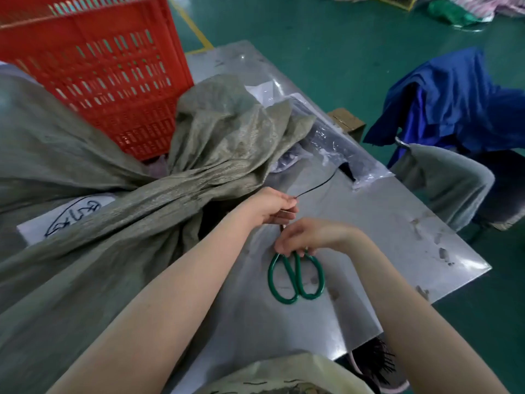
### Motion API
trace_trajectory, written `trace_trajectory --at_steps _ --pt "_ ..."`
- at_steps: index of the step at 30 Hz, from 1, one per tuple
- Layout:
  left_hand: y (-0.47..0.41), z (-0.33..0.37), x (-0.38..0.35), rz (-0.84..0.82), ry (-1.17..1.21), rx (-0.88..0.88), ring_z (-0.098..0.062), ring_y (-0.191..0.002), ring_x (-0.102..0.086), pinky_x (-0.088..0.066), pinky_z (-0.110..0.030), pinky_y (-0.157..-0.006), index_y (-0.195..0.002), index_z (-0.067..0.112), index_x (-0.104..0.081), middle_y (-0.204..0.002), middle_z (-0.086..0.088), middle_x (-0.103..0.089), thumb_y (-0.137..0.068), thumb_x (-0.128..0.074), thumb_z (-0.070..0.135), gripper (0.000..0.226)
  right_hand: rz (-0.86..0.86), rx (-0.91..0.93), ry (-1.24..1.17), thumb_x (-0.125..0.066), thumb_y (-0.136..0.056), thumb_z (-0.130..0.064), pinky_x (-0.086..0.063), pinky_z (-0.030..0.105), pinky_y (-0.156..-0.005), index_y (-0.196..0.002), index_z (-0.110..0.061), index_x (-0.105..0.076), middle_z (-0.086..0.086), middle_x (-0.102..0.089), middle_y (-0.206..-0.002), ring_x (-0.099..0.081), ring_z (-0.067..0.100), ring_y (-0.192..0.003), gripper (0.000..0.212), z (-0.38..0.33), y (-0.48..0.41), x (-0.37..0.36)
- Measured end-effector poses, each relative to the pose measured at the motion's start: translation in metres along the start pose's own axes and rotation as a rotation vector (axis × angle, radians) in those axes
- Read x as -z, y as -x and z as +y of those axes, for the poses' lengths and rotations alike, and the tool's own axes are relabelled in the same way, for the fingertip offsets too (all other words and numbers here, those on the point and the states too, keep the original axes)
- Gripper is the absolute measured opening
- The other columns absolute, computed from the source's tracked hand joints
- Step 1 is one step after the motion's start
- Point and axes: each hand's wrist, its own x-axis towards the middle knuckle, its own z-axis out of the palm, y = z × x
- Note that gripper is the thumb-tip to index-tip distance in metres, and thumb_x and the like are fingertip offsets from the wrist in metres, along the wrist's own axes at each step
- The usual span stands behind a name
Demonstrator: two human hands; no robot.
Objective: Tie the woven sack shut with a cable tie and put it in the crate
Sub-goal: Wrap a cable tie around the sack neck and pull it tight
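On the grey metal surface point(383, 223), beside the red slotted plastic crate point(113, 81), the grey-green woven sack point(85, 223) lies on its side with its neck gathered into tight pleats. The thin black cable tie point(312, 186) is seen only as a free tail running out from the left hand point(272, 206), which is pinched shut on that tail close to the neck; the loop itself is hidden behind the hand. The right hand point(309, 236) is closed over the pivot end of the green-handled scissors point(295, 275), handles hanging toward the body; the blades are hidden.

Judgement: the tail appears ready for trimming, and the sack is not yet in the crate. For a clean cut the tail should be kept taut by the left hand, the scissors re-gripped by the handle loops, and the blades set just beside the tie's head, clear of the woven cloth. Risk: slack in the tail, or a nick in the fabric.
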Motion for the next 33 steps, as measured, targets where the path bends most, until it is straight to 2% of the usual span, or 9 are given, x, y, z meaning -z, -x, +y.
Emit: trace_trajectory --at_steps 3,7,10,13,15,18,20,28,33 --pt "0.014 -0.004 0.020 0.059 -0.120 0.042 0.001 -0.032 -0.057 -0.048 -0.015 -0.041 -0.075 0.014 -0.051 -0.055 0.003 -0.066 -0.098 -0.041 0.007 0.026 0.220 -0.007 -0.641 -0.056 -0.089 -0.029 -0.039 0.021 -0.054 -0.087 -0.018 -0.059 0.001 -0.060 -0.083 -0.051 0.012 -0.062 0.012 -0.004 -0.014 0.001" --pt "0.036 -0.003 0.035 -0.068 -0.433 0.218 -0.014 -0.064 -0.060 -0.045 -0.020 -0.054 -0.091 0.008 -0.055 -0.108 -0.010 -0.063 -0.100 -0.036 0.014 0.022 0.634 0.105 -1.217 -0.052 -0.092 -0.016 -0.041 0.016 -0.041 -0.075 -0.015 -0.054 0.001 -0.062 -0.069 -0.053 0.007 -0.044 0.017 -0.019 -0.035 0.003" --pt "0.046 0.004 0.047 0.120 -0.689 0.079 -0.027 -0.089 -0.064 -0.051 -0.028 -0.065 -0.112 0.007 -0.061 -0.115 -0.011 -0.066 -0.096 -0.044 0.009 0.023 0.740 0.182 -1.072 -0.050 -0.092 -0.011 -0.036 0.009 -0.033 -0.069 -0.015 -0.055 -0.007 -0.063 -0.044 -0.048 -0.001 -0.031 0.024 -0.030 -0.043 -0.007" --pt "0.059 0.016 0.062 0.645 -0.886 -0.391 -0.030 -0.107 -0.061 -0.048 -0.034 -0.086 -0.106 0.019 -0.064 -0.115 -0.010 -0.065 -0.085 -0.054 0.009 0.025 0.738 0.170 -0.785 -0.056 -0.087 -0.008 -0.033 0.011 -0.031 -0.061 -0.014 -0.058 0.002 -0.058 -0.053 -0.042 0.000 -0.027 0.027 -0.035 -0.046 -0.017" --pt "0.066 0.022 0.068 0.756 -1.081 -0.547 -0.030 -0.119 -0.050 -0.041 -0.037 -0.095 -0.120 0.022 -0.053 -0.128 -0.010 -0.053 -0.079 -0.063 0.014 0.043 0.642 0.090 -0.645 -0.059 -0.083 -0.005 -0.031 0.014 -0.033 -0.059 -0.011 -0.060 0.007 -0.056 -0.055 -0.040 0.005 -0.027 0.025 -0.038 -0.046 -0.020" --pt "0.063 0.017 0.075 0.715 -1.502 -0.183 -0.041 -0.143 -0.011 -0.015 -0.048 -0.116 -0.149 0.025 -0.002 -0.156 -0.023 -0.006 -0.064 -0.079 0.041 0.116 0.373 -0.056 -0.392 -0.058 -0.083 -0.003 -0.028 0.014 -0.033 -0.066 -0.004 -0.060 0.004 -0.058 -0.041 -0.038 0.008 -0.026 0.017 -0.044 -0.041 -0.026" --pt "0.056 0.004 0.086 0.693 -1.546 0.055 -0.045 -0.144 0.001 -0.006 -0.052 -0.117 -0.145 0.023 0.023 -0.155 -0.029 0.009 -0.065 -0.079 0.043 0.131 0.214 -0.097 -0.281 -0.056 -0.083 0.000 -0.028 0.012 -0.029 -0.069 -0.001 -0.061 0.002 -0.059 -0.035 -0.039 0.007 -0.023 0.015 -0.046 -0.037 -0.030" --pt "0.040 -0.006 0.126 0.843 -1.048 0.023 -0.038 -0.130 -0.042 -0.035 -0.040 -0.105 -0.148 0.013 -0.002 -0.136 -0.023 -0.048 -0.078 -0.064 0.014 0.093 -0.133 -0.287 0.030 -0.056 -0.088 -0.012 -0.035 0.008 -0.029 -0.065 -0.008 -0.062 -0.004 -0.063 -0.038 -0.048 0.001 -0.027 0.024 -0.047 -0.049 -0.044" --pt "0.043 -0.004 0.132 0.809 -0.919 -0.068 -0.036 -0.120 -0.050 -0.044 -0.037 -0.091 -0.124 0.007 -0.044 -0.123 -0.017 -0.057 -0.076 -0.063 0.016 0.053 0.231 -0.191 -0.079 -0.057 -0.085 -0.010 -0.024 0.006 -0.027 -0.052 -0.008 -0.055 -0.003 -0.043 -0.021 -0.031 0.006 -0.015 0.033 -0.064 -0.086 -0.055"
